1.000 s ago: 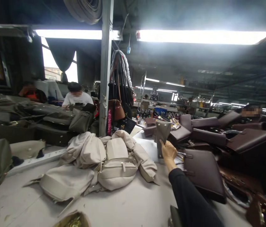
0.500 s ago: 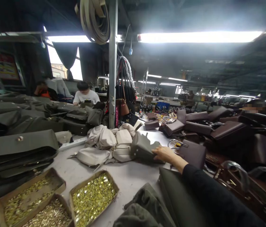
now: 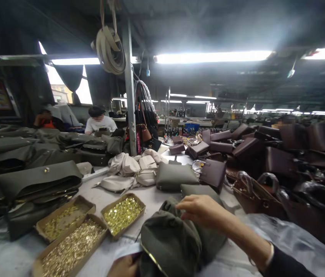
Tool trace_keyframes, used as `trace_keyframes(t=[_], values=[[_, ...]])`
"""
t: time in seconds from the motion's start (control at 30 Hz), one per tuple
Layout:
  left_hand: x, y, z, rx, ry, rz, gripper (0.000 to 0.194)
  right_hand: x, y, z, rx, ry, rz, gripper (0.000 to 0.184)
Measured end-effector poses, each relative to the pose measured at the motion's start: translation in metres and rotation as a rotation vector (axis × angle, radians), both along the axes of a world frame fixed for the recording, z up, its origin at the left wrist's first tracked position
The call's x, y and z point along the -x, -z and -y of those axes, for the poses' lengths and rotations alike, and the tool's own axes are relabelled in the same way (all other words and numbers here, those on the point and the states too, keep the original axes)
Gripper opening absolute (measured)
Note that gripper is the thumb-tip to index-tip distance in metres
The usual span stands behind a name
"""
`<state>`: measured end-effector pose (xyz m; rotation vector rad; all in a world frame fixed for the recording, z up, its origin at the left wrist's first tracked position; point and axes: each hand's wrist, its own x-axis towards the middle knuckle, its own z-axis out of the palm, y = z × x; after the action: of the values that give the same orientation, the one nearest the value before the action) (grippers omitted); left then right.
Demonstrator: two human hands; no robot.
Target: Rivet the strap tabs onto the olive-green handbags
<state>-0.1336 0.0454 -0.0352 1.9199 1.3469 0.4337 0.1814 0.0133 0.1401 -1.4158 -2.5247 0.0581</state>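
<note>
A dark olive bag with crumpled cloth [image 3: 170, 238] and a gold zip-like edge lies before me at the table's front. My right hand [image 3: 201, 209] rests over its upper right part, fingers bent onto the cloth, thumb hidden. At the bottom edge my left hand [image 3: 124, 265] is partly cut off; it is closed at the bag's lower left side. Just behind the right hand is a smooth olive panel [image 3: 194, 189]. Farther back, an olive bag [image 3: 176, 176] lies beside cream bags [image 3: 122, 167].
Cardboard trays of gold metal fittings [image 3: 123, 213] and copper-toned pieces [image 3: 71, 246] stand at left. Olive bags [image 3: 38, 177] are piled behind them. Brown bags [image 3: 249, 150] crowd the right, near plastic sheeting [image 3: 289, 238]. A metal post [image 3: 130, 96] rises mid-table; co-workers sit beyond.
My right hand has left the olive bag beside the cream ones and come back toward me, onto the crumpled bag. My left hand has come into view. The camera view has shifted.
</note>
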Motion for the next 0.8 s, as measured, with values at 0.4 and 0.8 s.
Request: trace_keyframes(t=[0.4,0.8], values=[[0.014,0.024,0.007,-0.014,-0.369,0.272,0.058,-0.047,0.144,0.192,-0.216,0.564,-0.875,0.029],[0.011,0.019,0.003,-0.187,-0.261,0.085,0.042,-0.128,0.128,0.053,-0.296,0.698,-0.865,0.063]])
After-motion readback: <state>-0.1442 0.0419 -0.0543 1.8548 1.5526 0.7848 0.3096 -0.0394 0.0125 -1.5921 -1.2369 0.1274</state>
